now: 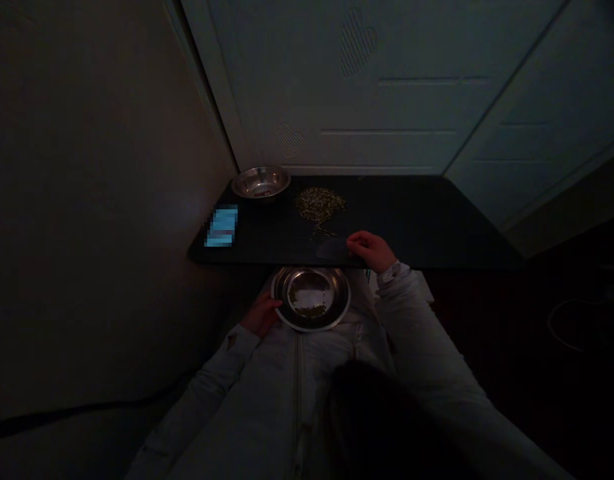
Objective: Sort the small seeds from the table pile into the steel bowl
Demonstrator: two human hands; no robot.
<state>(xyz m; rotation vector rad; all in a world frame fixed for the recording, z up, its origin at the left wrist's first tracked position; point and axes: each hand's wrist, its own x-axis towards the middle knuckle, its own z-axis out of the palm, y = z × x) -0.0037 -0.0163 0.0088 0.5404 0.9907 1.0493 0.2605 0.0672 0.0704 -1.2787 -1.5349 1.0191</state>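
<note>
My left hand (261, 315) grips the rim of a steel bowl (311, 321) held low in front of my body, over my lap. Inside the bowl lies a small heap of dark green grains, perhaps mung beans, beside a pale patch of light. My right hand (369, 251) rests at the near edge of a black table (411, 220), fingers curled. A thin trail of similar grains (324, 230) runs toward those fingers from a loose pile of grains (321, 204). In this dim light I cannot tell whether the fingers hold any grains.
A second steel bowl (261, 183) stands at the table's far left corner. A blurred blue rectangle (221, 225), possibly a phone, lies at the left edge. A wall runs along the left side, and a panelled door stands behind the table. A pale cable (561, 323) lies on the floor at right.
</note>
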